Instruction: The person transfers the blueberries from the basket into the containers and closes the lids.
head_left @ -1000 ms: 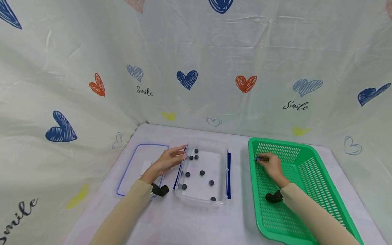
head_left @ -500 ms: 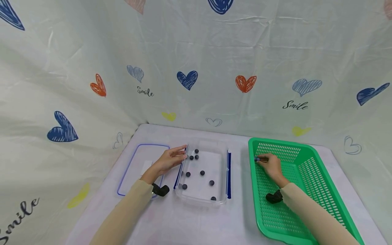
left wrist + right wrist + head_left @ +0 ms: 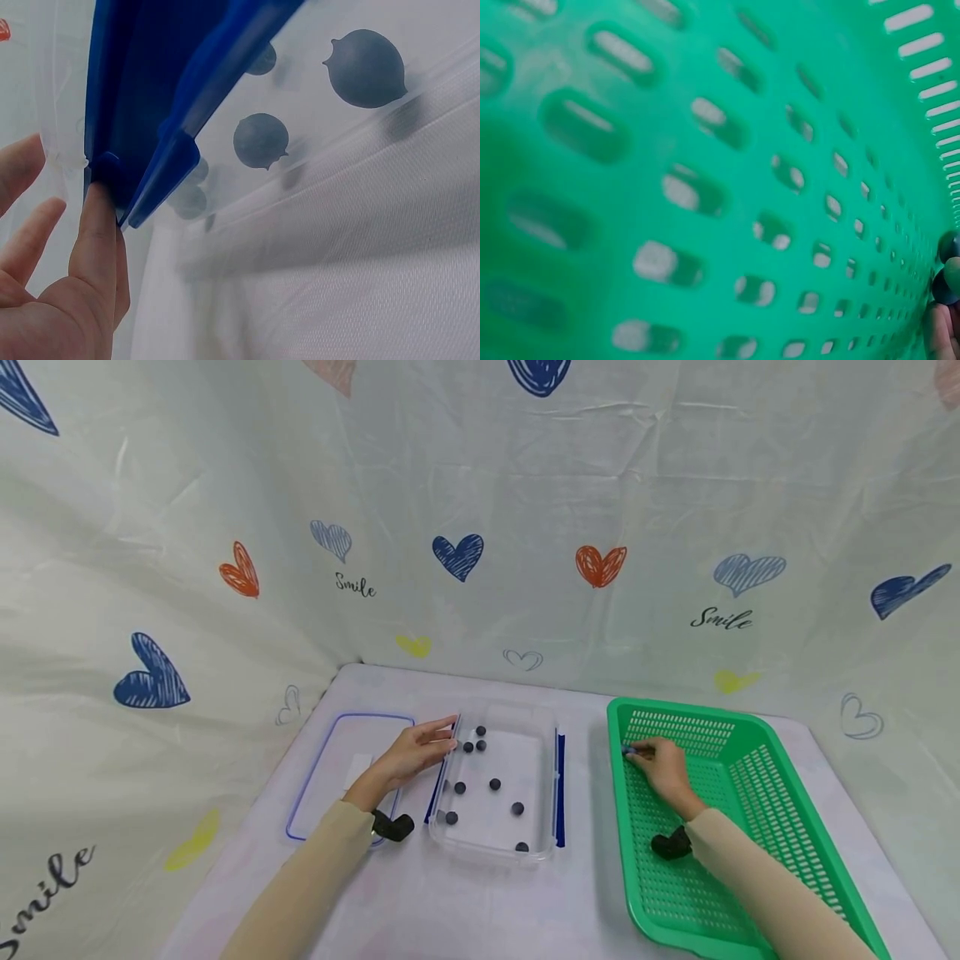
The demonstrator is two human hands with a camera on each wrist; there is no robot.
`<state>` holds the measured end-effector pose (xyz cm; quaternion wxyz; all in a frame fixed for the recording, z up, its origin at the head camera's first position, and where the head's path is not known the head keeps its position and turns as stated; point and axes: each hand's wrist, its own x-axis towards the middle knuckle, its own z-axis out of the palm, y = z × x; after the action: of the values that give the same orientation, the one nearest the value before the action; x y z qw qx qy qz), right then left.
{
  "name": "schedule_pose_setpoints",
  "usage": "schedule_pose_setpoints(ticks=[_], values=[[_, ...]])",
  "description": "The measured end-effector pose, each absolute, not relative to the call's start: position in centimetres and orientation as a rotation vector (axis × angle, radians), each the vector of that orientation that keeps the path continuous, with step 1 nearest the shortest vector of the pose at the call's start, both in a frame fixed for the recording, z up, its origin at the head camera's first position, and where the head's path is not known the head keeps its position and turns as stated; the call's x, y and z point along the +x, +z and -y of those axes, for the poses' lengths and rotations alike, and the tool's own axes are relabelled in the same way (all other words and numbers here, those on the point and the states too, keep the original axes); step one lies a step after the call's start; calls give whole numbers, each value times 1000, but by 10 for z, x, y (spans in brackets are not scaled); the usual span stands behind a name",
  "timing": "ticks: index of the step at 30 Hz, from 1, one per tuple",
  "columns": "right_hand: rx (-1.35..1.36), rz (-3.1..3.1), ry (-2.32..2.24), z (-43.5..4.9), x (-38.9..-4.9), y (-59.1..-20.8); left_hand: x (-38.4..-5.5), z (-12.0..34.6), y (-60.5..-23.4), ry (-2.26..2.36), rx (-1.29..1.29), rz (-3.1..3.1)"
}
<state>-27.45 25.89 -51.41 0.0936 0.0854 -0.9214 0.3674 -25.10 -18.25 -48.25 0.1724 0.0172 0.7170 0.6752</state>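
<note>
A clear plastic box [image 3: 495, 847] with blue side latches stands mid-table, holding several dark grey balls [image 3: 495, 784]. In the left wrist view the balls [image 3: 260, 140] show small pointed nubs through the clear wall. My left hand [image 3: 408, 756] rests at the box's left rim, fingers extended, one fingertip against the lowered blue latch [image 3: 142, 90]. Inside the green basket [image 3: 626, 860], my right hand [image 3: 663, 768] pinches a small dark bluish ball [image 3: 628, 749] beside the left wall. The right wrist view catches dark balls [image 3: 945, 289] at the fingertips, at its right edge.
A clear lid with a blue rim [image 3: 322, 752] lies left of the box, partly behind the left forearm. The basket's perforated walls rise around the right hand. A heart-patterned sheet [image 3: 525, 610] hangs behind the table.
The right fingers have drawn in slightly around the bluish ball by the basket's left wall. The left hand and the box have stayed put.
</note>
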Motion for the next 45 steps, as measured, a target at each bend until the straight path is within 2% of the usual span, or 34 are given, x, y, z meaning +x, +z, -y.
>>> schedule_pose_setpoints(ticks=[15, 33, 45], values=[[229, 2744, 1136, -265, -272, -511, -251, 182, -483, 1922, 63, -2030], [287, 2735, 1131, -276, -266, -489, -251, 184, -484, 1912, 73, -2037], [303, 2705, 1131, -277, -258, -454, -253, 182, -484, 1926, 49, -2031]])
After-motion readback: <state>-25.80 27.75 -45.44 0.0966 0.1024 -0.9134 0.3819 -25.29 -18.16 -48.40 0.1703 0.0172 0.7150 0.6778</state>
